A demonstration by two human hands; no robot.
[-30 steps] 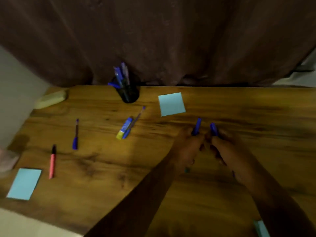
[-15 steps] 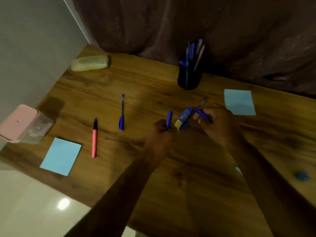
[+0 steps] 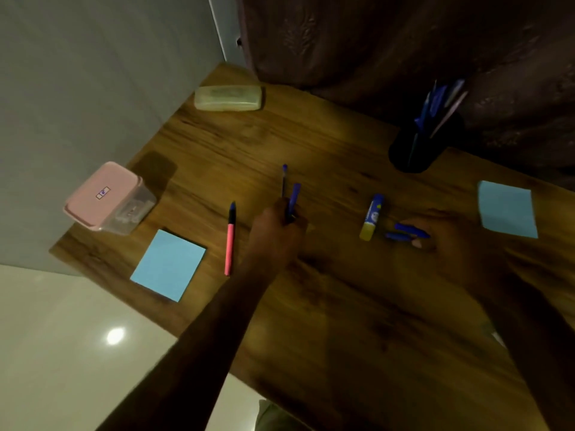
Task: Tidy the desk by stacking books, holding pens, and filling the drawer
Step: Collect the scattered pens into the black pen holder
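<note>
My left hand (image 3: 277,231) is closed around two blue pens (image 3: 292,197) that stick up out of its fist, over the middle of the wooden desk (image 3: 342,321). To the right, my right hand (image 3: 441,234) grips two more blue pens (image 3: 407,231) just above the desk top. A blue and yellow glue stick (image 3: 371,217) lies between the two hands. Left of my left hand lies a pink pen with a black cap (image 3: 230,241). A black pen holder (image 3: 415,147) with several blue pens stands at the back right.
Blue sticky-note pads lie at the front left (image 3: 169,264) and the far right (image 3: 507,209). A pink-lidded box (image 3: 105,197) sits at the desk's left edge, a pale yellow case (image 3: 228,98) at the back corner. Brown curtain hangs behind; pale floor shows at left.
My left hand moved left and now holds a second blue pen, the one that lay alone on the desk. My right hand has gathered a second pen. The view swung left.
</note>
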